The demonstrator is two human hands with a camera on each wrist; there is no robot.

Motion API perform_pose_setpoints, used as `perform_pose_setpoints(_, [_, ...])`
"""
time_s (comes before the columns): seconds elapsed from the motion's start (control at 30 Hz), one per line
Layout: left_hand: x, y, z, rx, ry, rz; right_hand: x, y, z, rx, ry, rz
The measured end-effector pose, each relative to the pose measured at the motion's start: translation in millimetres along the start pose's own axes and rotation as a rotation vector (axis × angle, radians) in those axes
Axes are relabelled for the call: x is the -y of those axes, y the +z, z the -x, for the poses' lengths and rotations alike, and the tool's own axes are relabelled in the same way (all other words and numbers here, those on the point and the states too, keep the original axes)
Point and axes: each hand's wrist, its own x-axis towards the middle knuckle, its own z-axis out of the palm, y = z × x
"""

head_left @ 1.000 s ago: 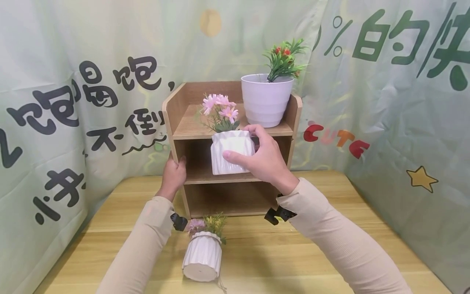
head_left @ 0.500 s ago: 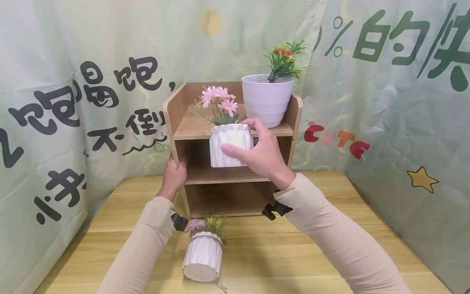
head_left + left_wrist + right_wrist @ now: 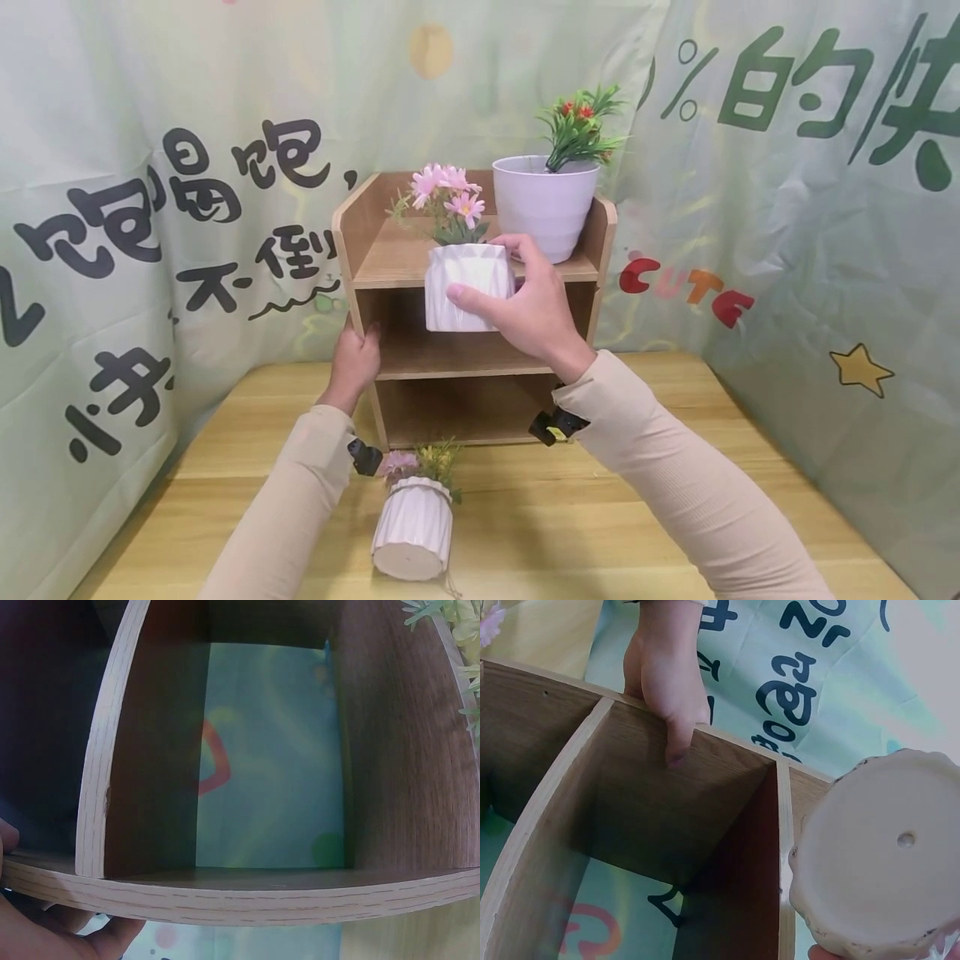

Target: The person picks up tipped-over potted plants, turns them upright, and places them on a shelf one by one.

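Observation:
My right hand (image 3: 536,304) holds a small white fluted flower pot (image 3: 457,292) with pink daisy-like flowers, thumb across its front and fingers behind the rim. The pot is upright in the air before the top board of the wooden shelf (image 3: 465,367). Its round underside (image 3: 877,855) fills the right of the right wrist view. With my left hand (image 3: 356,362) I grip the shelf's left side panel; the thumb (image 3: 679,742) lies on the inner face, the fingers (image 3: 120,934) outside.
A larger white pot (image 3: 546,208) with a green, red-flowered plant stands at the right of the shelf top. Another fluted pot (image 3: 411,533) lies on its side on the wooden table (image 3: 600,517), flowers toward the shelf. Printed curtains (image 3: 787,208) hang behind and at both sides.
My right hand has raised the pink-flowered pot and shifted it slightly left, from before the middle compartment to near the top board. My left hand and the shelf have stayed put.

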Motion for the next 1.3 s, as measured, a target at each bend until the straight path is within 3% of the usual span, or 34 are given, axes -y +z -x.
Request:
perform_pose_setpoints(1.0, [0.0, 0.7, 1.5, -0.016, 0.029, 0.023, 1.0, 10.9, -15.1, -0.143, -0.068, -0.006])
perform_pose_setpoints(1.3, [-1.4, -0.2, 2.0, -0.022, 0.026, 0.025, -4.2, 18.1, -20.5, -0.225, -0.149, 0.038])
